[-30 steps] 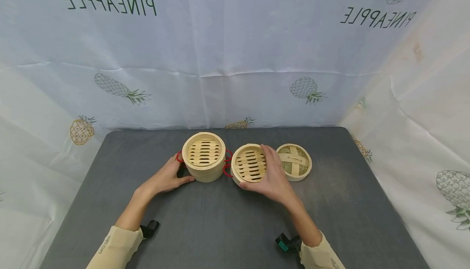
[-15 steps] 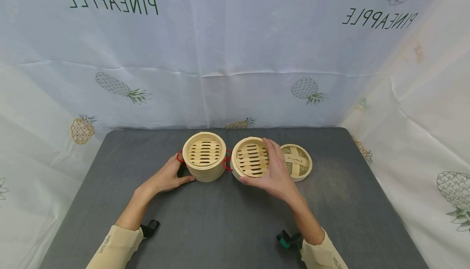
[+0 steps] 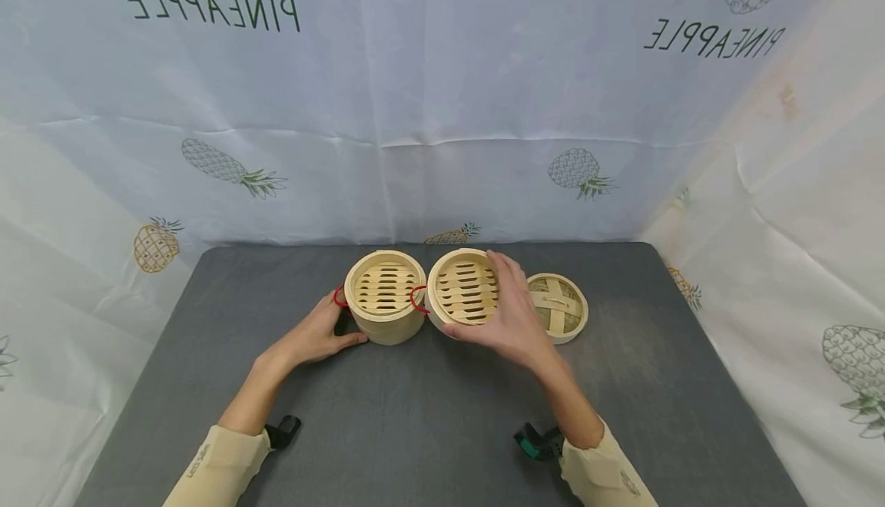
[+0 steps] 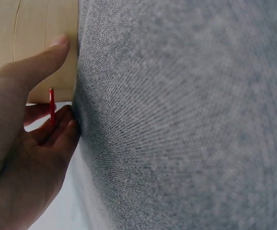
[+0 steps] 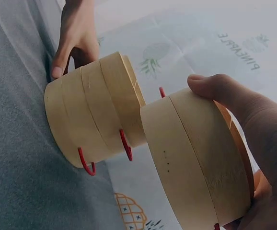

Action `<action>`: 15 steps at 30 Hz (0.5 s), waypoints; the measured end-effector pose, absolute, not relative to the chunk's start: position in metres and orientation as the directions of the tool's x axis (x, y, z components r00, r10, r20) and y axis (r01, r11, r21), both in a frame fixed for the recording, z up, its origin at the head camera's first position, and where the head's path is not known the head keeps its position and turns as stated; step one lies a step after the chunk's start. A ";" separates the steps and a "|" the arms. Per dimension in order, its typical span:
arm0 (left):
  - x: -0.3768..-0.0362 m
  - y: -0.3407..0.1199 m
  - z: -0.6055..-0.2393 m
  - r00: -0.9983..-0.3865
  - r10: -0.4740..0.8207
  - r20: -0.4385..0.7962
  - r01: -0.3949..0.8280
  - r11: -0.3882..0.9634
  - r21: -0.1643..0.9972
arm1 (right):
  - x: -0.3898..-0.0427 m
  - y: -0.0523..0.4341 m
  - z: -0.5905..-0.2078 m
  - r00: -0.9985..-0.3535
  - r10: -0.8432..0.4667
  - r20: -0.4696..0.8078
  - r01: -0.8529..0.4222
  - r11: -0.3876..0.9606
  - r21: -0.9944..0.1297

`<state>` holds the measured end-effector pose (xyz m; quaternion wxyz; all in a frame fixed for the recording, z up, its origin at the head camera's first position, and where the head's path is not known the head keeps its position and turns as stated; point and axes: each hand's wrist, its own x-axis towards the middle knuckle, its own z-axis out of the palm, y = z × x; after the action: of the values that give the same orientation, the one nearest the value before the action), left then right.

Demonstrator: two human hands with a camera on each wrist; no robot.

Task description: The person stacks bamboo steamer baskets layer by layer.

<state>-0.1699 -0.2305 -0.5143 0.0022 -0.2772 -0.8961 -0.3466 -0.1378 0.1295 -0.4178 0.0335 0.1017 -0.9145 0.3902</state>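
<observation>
A stack of bamboo steamer baskets [image 3: 387, 330] stands on the grey table, with slats across its top tier. My left hand [image 3: 319, 332] holds it low down, thumb against the front wall and fingers around the left side, near a red loop [image 4: 51, 103]. Another bamboo steamer basket [image 5: 196, 158] is in my right hand [image 3: 513, 326], gripped by its right side. It is raised off the table, slightly tilted, just right of the stack's upper rim. Its left red loop [image 3: 418, 299] overlaps the stack in the head view. Both baskets show no food inside.
A woven bamboo lid [image 3: 561, 309] with crossed bands lies on the table right of the raised basket, partly behind my right hand. A white pineapple-print cloth [image 3: 415, 107] hangs along the table's far edge and sides.
My right hand has raised the steamer basket from beside the stack, away from me and then leftward to the stack's upper rim. The left hand and the stack have stayed put.
</observation>
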 end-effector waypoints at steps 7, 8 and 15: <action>-0.170 -0.230 -0.515 -0.833 0.501 0.234 0.525 0.582 0.621 | -0.143 0.121 -0.413 -0.971 -0.174 0.162 -0.237 0.669 -0.705; -0.170 -0.231 -0.516 -0.830 0.503 0.242 0.531 0.577 0.621 | -0.143 0.120 -0.413 -0.971 -0.176 0.164 -0.240 0.669 -0.703; -0.169 -0.232 -0.517 -0.818 0.503 0.277 0.555 0.566 0.610 | -0.148 0.114 -0.411 -0.965 -0.202 0.168 -0.261 0.670 -0.695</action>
<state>-0.1694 -0.2316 -0.5175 0.0360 -0.2992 -0.8842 -0.3569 -0.1478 0.1140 -0.4110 0.0386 0.1269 -0.9130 0.3859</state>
